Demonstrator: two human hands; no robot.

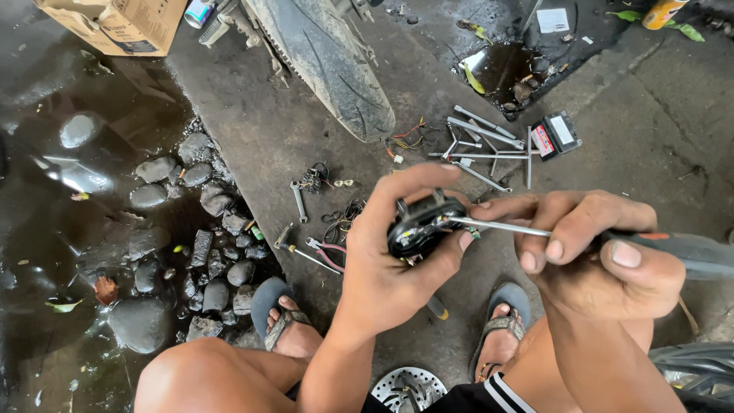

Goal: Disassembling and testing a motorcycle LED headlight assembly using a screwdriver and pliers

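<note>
My left hand [390, 260] grips a small black switch housing [419, 228] with wires, held at chest height over the concrete. My right hand [604, 256] holds a screwdriver [673, 248] with a dark handle; its metal shaft [497, 226] runs left and its tip sits in the housing. Thumb and fingers of both hands close around what they hold.
A motorcycle tyre [329, 65] stands ahead. Spanners, rods [482, 141], pliers [325, 252], loose wiring [405, 141] and a small black battery [556, 135] lie on the concrete. Wet stones [199, 252] and a puddle lie left; a cardboard box [115, 23] is top left. A brake disc [409, 388] lies between my sandalled feet.
</note>
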